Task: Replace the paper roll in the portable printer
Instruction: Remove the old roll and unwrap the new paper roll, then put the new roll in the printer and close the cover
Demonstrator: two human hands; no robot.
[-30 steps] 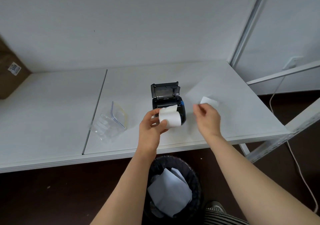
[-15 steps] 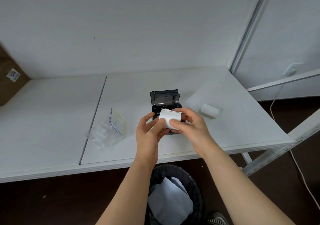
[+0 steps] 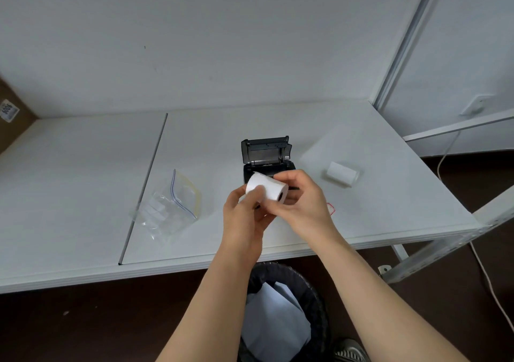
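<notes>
A person is standing at a white flat tabletop and looking down at 2 bare hands. The left hand and the right hand are close together, and both are holding 1 white round paper roll. The left thumb is pressing on the side of the roll. The right fingers are curling over the top of it and around its end. The dark hole in the middle of the roll is pointing to the right and toward the person. The roll is up in the air, just in front of the small black portable printer, and it is not inside the printer.

The printer is sitting on the tabletop with its lid standing open at the back. The hands are hiding the front part of it.

A second small white paper roll is lying on its side on the tabletop, to the right of the printer and apart from it. A clear plastic zip bag is lying flat to the left of the hands. A bit of thin red line is peeking out beside the right hand.

Under the tabletop edge, a black round bin is holding crumpled white paper. A brown cardboard box is sitting at the far left.
</notes>
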